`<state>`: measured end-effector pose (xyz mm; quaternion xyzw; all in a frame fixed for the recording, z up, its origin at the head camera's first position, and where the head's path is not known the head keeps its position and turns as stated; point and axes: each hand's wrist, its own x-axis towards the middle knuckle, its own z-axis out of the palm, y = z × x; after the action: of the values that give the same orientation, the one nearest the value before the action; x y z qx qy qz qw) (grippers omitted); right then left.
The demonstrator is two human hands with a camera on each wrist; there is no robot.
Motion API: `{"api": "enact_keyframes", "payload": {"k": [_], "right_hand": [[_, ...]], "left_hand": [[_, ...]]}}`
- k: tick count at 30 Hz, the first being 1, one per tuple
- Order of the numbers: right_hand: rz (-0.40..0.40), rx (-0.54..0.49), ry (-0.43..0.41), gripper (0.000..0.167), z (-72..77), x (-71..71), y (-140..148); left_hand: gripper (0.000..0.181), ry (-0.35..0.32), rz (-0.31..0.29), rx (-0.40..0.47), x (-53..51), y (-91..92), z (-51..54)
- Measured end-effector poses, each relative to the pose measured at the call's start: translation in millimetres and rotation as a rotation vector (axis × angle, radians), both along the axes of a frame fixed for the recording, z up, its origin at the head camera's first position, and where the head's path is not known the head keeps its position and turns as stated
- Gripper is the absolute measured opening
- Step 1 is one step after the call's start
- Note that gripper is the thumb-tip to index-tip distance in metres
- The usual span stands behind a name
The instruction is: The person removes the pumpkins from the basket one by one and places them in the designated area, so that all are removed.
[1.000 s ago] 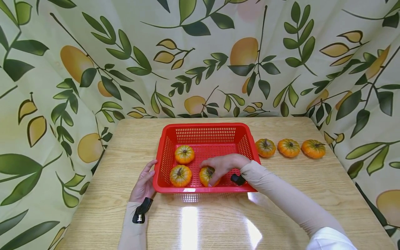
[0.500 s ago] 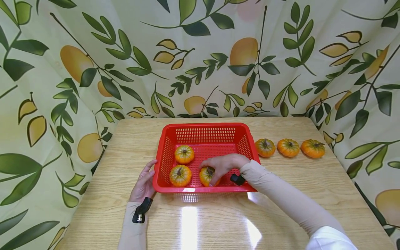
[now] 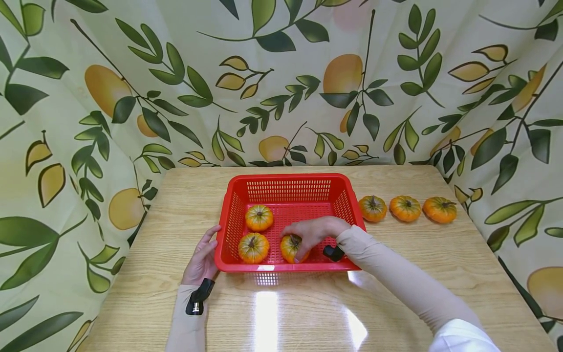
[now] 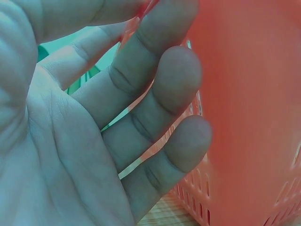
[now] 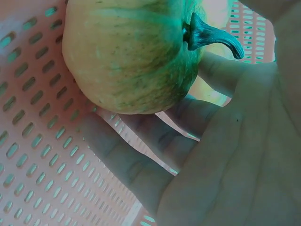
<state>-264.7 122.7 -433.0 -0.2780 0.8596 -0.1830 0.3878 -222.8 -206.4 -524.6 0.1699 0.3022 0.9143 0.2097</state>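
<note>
A red plastic basket (image 3: 286, 267) stands on the table with three small orange pumpkins inside. Two of them, a back-left pumpkin (image 3: 259, 218) and a front-left pumpkin (image 3: 253, 248), sit untouched. Around the third pumpkin (image 3: 290, 248), near the front wall, curl the fingers and thumb of my right hand (image 3: 314, 233); the right wrist view shows this pumpkin (image 5: 127, 56) and its stem beside the fingers (image 5: 155, 141). My left hand (image 3: 203, 259) touches the basket's left rim, and in the left wrist view its fingers (image 4: 178, 80) lie bent against the red wall (image 4: 249, 94).
Three more pumpkins stand in a row on the wooden table (image 3: 396, 254) right of the basket: one near its wall (image 3: 373, 209), a middle one (image 3: 405, 209) and a far-right one (image 3: 440, 210). A leaf-patterned curtain (image 3: 290, 112) hangs behind the table.
</note>
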Motion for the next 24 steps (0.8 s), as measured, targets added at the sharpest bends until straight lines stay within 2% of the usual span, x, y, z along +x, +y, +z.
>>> {"api": "enact_keyframes", "payload": {"k": [11,20,24], "right_hand": [[-0.015,-0.021,-0.005,0.075,-1.8,-2.5,1.2],[-0.084,-0.043,-0.015,0.078,-2.3,-3.3,1.7],[-0.109,-0.06,-0.013,0.075,-1.6,-3.5,2.5]], "left_hand": [[0.041,-0.009,-0.003,0.016,0.4,0.2,1.3],[0.042,0.011,-0.014,0.013,0.0,0.0,1.2],[0.042,0.014,-0.009,0.003,-0.2,-0.2,1.1]]}}
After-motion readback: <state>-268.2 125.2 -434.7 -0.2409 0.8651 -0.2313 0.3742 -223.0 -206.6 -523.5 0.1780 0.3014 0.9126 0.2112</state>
